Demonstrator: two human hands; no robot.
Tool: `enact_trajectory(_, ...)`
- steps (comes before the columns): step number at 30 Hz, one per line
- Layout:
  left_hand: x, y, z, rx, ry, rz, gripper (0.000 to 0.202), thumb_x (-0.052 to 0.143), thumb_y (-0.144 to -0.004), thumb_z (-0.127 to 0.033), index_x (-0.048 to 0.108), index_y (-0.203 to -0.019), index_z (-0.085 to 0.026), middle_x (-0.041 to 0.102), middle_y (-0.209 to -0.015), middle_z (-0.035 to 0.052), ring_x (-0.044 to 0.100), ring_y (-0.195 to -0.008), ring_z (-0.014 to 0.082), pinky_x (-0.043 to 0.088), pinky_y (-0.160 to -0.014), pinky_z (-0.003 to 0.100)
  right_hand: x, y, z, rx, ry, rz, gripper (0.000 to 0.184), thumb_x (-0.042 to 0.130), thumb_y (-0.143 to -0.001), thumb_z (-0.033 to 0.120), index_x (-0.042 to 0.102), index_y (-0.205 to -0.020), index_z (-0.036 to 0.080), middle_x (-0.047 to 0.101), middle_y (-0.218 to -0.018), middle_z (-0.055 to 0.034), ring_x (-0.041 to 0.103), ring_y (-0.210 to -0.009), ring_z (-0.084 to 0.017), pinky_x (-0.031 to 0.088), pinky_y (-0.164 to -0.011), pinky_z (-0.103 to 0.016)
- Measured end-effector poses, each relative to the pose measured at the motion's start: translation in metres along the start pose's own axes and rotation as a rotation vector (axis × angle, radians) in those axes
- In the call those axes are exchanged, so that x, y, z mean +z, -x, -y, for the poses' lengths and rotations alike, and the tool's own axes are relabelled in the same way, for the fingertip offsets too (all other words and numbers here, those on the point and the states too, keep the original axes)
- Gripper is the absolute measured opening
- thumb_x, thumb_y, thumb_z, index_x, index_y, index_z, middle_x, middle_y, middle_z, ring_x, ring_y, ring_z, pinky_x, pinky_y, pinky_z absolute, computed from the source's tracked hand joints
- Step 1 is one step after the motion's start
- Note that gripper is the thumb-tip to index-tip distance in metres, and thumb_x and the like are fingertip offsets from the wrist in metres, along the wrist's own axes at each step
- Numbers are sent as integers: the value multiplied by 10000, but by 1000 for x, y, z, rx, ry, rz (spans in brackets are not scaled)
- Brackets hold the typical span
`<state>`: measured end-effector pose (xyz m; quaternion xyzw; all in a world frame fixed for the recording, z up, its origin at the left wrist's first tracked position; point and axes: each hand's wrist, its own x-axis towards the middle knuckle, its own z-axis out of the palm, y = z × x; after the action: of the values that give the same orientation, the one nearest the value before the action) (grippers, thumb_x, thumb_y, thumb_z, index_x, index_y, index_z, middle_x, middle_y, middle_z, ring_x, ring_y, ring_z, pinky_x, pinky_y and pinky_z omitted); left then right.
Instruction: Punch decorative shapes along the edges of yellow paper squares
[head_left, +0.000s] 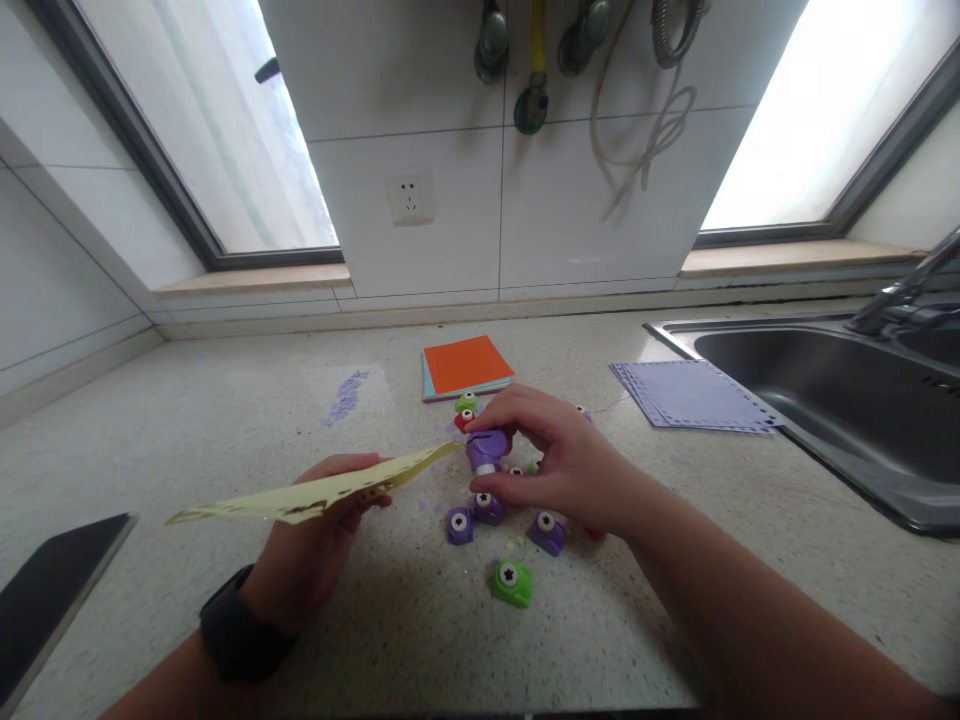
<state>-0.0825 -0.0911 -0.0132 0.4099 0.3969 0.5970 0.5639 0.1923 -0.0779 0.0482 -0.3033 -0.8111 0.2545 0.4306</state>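
Observation:
My left hand (337,510) is closed on a pale yellow sheet of paper (315,495), which is tilted and seen nearly edge-on, with punched holes along its edge. In my right hand (559,450) a purple craft punch (487,452) is pinched between thumb and fingers. The paper's far corner meets the punch's side; whether it sits inside the slot I cannot tell. Below lie more purple punches (460,525) and a green punch (513,583). A red punch (465,420) and another green one stand just behind. Others are partly hidden by my right hand.
Stacked coloured paper (469,365), orange on top, lies at the back. Lilac sheets with punched edges (690,393) rest beside the steel sink (825,380). Purple paper bits (346,398) are scattered at left. A dark flat object (60,590) lies at the left edge.

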Motion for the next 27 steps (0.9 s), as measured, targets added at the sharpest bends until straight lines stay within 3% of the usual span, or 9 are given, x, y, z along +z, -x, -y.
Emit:
enact_trajectory(6,8,1,-1,-7,-2,-180,187,894,-671,-240,773,-808,-280,773,-911,5,708,-828,238,598,-606,292,0,0,-1,-1,1,-7,363,848,-784,303,689,-1098,216,695,-1059,-68,651,-925,-198,528,-849,-369)
enact_trajectory(17,9,2,-4,-9,13,-159,249,908,-657,-272,782,-864,-212,739,-895,1,668,-729,155,598,-580,233,7,0,-4,91,-81,-34,330,856,-773,347,690,-1019,201,676,-981,-53,637,-869,-176,544,-802,-358)
enact_trajectory(27,13,4,-6,-25,-14,-178,279,932,-617,-276,774,-829,-188,753,-862,2,679,-744,170,612,-591,236,19,1,-4,226,-142,-80,383,884,-726,363,652,-975,186,655,-888,-30,615,-775,-160,546,-738,-339)
